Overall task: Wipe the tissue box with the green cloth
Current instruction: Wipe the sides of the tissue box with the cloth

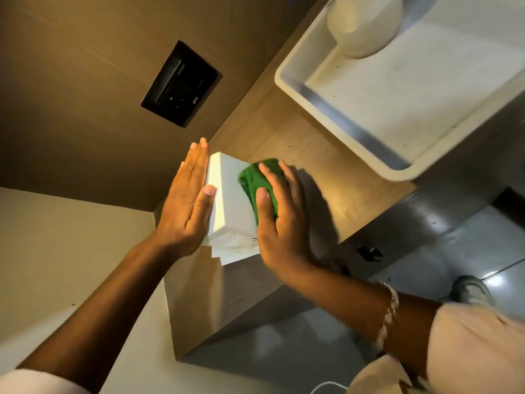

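A white tissue box (pixel 230 200) stands on the wooden counter (pixel 335 172) near the wall corner. My left hand (pixel 187 200) lies flat against the box's left side, fingers straight and together, thumb on its top edge. My right hand (pixel 278 217) presses a crumpled green cloth (pixel 255 180) against the box's right side and top, fingers spread over the cloth. White tissue sheets (pixel 227 255) stick out at the box's near end, which shows faint marks.
A white rectangular basin (pixel 397 89) with a pale rounded vessel (pixel 366 21) sits at the back right of the counter. A black socket panel (pixel 181 83) is set in the brown wall. Grey tiled floor and a shoe (pixel 471 288) lie to the lower right.
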Demonstrator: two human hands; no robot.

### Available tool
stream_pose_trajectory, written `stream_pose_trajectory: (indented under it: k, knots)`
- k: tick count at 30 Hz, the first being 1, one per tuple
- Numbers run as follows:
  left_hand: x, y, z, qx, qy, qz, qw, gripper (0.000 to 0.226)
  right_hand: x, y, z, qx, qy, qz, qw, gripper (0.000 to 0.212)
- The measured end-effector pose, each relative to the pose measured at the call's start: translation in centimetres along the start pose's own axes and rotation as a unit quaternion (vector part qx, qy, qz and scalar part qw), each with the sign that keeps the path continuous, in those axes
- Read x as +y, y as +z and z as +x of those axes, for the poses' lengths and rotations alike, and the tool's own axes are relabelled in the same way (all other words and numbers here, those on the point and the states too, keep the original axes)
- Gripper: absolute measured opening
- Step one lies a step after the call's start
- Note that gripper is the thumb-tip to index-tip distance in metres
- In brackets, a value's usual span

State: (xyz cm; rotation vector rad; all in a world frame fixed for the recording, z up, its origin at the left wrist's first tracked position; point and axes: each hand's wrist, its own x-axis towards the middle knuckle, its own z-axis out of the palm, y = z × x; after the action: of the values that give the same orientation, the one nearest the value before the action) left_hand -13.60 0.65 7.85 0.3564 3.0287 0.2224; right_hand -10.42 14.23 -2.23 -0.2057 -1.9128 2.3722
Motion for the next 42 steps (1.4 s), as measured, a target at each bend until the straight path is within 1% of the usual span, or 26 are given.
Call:
stream_pose_trajectory:
  k: [2, 4, 6, 8, 9, 11, 13, 15, 17, 20, 22, 24, 25, 26, 27, 29, 30, 32, 34, 36, 37, 39, 40, 42]
  knots:
    - [-0.1, -0.1, 0.1, 0.004, 0.001, 0.002, 1.0, 0.07, -0.1, 0.0, -2.8, 0.008, -0.032, 0.002, 0.999, 0.041]
    - [-0.1, -0.2, 0.2, 0.001, 0.009, 0.008, 1.0, 0.075, -1.1, 0.7, -3.6, 0.012, -0.074, 0.013, 0.997, 0.041]
    - [0.0, -0.3, 0.2, -0.005, 0.021, 0.018, 1.0, 0.077, -2.6, 1.4, -1.7, 0.003, -0.114, 0.019, 0.993, 0.041]
    - [0.2, -0.3, 0.2, -0.006, 0.022, 0.017, 1.0, 0.074, -3.6, 1.7, 0.9, -0.012, -0.126, 0.019, 0.992, 0.039]
    - [0.4, -0.3, 0.2, -0.002, 0.018, 0.016, 1.0, 0.07, -3.7, 1.7, 2.2, -0.02, -0.117, 0.015, 0.993, 0.037]
    - [0.6, -0.2, 0.2, 0.003, 0.005, 0.02, 1.0, 0.066, -3.2, 1.3, 3.7, -0.029, -0.069, -0.005, 0.997, 0.036]
    - [0.7, -0.2, -0.1, 0.006, -0.003, 0.023, 1.0, 0.066, -2.4, 0.5, 3.2, -0.027, -0.023, -0.034, 0.999, 0.037]
    - [0.7, -0.2, -0.2, 0.014, -0.004, 0.02, 1.0, 0.067, -1.6, -0.6, 1.5, -0.028, -0.002, -0.065, 0.997, 0.036]
    - [0.8, -0.1, -0.2, 0.027, -0.007, 0.006, 1.0, 0.07, -1.4, -1.8, -0.2, -0.054, 0.014, -0.105, 0.993, 0.036]
    - [1.0, -0.2, -0.4, 0.04, -0.023, -0.024, 0.999, 0.073, -2.0, -3.9, -1.1, -0.116, 0.046, -0.157, 0.98, 0.036]
    - [1.0, -0.5, -0.7, 0.049, -0.018, -0.055, 0.997, 0.074, -2.9, -5.4, -1.6, -0.137, 0.087, -0.14, 0.977, 0.035]
    - [0.5, -1.0, -0.7, 0.061, 0.0, -0.08, 0.995, 0.072, -4.2, -6.4, -3.2, -0.135, 0.133, -0.075, 0.979, 0.034]
    - [0.1, -1.2, -0.4, 0.076, 0.006, -0.096, 0.992, 0.068, -4.8, -6.6, -4.1, -0.131, 0.149, -0.04, 0.979, 0.031]
    - [-0.3, -1.4, -0.2, 0.106, 0.001, -0.124, 0.987, 0.06, -5.3, -6.6, -5.2, -0.123, 0.153, -0.011, 0.98, 0.027]
    - [-0.7, -1.5, -0.1, 0.14, -0.023, -0.163, 0.976, 0.05, -5.7, -6.3, -6.2, -0.114, 0.142, 0.018, 0.983, 0.023]
    - [-1.7, -1.2, -0.1, 0.181, -0.095, -0.266, 0.942, 0.033, -6.4, -5.2, -7.7, -0.086, 0.113, 0.07, 0.987, 0.019]
    - [-1.9, -0.9, -0.1, 0.192, -0.123, -0.318, 0.92, 0.029, -6.8, -4.6, -8.0, -0.074, 0.103, 0.088, 0.988, 0.019]
    - [-2.0, -0.4, -0.5, 0.223, -0.147, -0.406, 0.874, 0.028, -7.6, -3.2, -8.2, -0.057, 0.088, 0.093, 0.99, 0.02]
    - [-1.7, -0.1, -0.9, 0.253, -0.16, -0.462, 0.835, 0.029, -8.3, -1.8, -7.8, -0.038, 0.076, 0.085, 0.993, 0.022]
    - [-1.6, -0.1, -1.3, 0.268, -0.173, -0.493, 0.809, 0.028, -8.4, -0.9, -7.1, -0.014, 0.067, 0.092, 0.993, 0.021]
    - [-1.8, -0.1, -1.6, 0.271, -0.178, -0.495, 0.806, 0.027, -8.5, -0.3, -6.7, -0.003, 0.061, 0.096, 0.994, 0.019]
    - [-2.4, 0.1, -2.3, 0.277, -0.197, -0.466, 0.817, 0.034, -8.4, 0.6, -6.0, 0.025, 0.045, 0.092, 0.994, 0.016]
    - [-2.5, 0.2, -2.7, 0.277, -0.207, -0.449, 0.824, 0.042, -8.4, 0.8, -5.5, 0.041, 0.035, 0.088, 0.995, 0.015]
    - [-2.9, 0.3, -3.9, 0.28, -0.231, -0.438, 0.822, 0.061, -8.5, 1.2, -3.9, 0.068, 0.017, 0.082, 0.994, 0.016]
